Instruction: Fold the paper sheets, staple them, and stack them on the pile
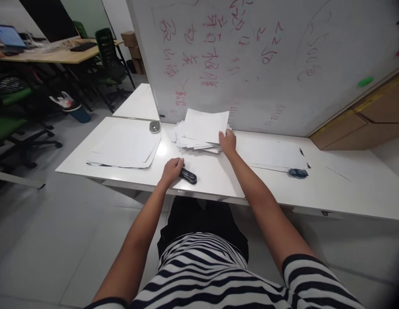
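My left hand [172, 169] is closed around one end of a black stapler [188, 176] lying near the table's front edge. Farther back, my right hand [228, 141] grips the right edge of white paper sheets [205, 126], thumb on top. The sheets lie over an untidy paper pile in front of the whiteboard, their back edge a little raised. How many sheets the fingers pinch is hidden. To the left sits a flatter stack of paper [125, 146], and a grey-topped rounded object [154, 126] rests by its back corner.
Behind the white table [341, 189] stands a whiteboard [276, 64] with red writing. More paper [273, 155] and a small dark blue object [297, 173] lie on the right. Brown boxes [363, 111] stand at the back right. A bin [78, 112], chairs and a desk are at left.
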Tool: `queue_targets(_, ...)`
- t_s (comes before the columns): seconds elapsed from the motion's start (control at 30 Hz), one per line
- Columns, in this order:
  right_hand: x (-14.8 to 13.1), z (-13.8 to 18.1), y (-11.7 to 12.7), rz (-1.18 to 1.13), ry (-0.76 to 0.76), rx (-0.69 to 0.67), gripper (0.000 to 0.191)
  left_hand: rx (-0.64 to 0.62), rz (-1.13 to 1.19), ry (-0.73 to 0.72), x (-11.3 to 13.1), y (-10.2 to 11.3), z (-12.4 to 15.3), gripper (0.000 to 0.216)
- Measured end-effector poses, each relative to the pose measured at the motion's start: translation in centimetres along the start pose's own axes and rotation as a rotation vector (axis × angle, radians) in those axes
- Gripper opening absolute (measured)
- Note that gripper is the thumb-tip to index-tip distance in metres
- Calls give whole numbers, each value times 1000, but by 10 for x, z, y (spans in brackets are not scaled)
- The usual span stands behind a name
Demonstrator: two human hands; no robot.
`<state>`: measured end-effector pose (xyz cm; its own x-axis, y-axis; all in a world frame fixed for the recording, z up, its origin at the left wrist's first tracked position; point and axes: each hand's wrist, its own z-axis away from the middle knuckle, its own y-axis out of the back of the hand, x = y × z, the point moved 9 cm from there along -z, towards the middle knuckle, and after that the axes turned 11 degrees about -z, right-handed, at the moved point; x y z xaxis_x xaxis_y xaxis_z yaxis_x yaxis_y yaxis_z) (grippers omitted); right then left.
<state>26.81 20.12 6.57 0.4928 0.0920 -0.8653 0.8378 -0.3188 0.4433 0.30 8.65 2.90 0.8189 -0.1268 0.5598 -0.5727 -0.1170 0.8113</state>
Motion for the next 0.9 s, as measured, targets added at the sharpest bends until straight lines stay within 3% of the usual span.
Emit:
queue_targets(0.1,-2,-14,-16,288,125,11,52,-15,27,3,-1,2,0,45)
queue_targets(0.17,6,-9,-4,364,172,82,60,-30,52,7,-3,1,0,44)
queue_targets(0.3,43,6,54,422,178,192,52,-42,63,10,-9,-1,-5,43)
queue_targets(0.47,95,22,120,453,153,55,44,-42,35,6,-11,-4,-10,43)
queue_targets(0.57,113,33,143,451,160,55,44,-14,28,31,-12,-1,-9,42)
queue_targets(0.73,129,41,130,468,167,-43,41,111,-31,157,-22,11,-6,42)
queue_targets(0.9,136,40,117,495,182,-166,44,115,-51,197,-23,12,-6,43)
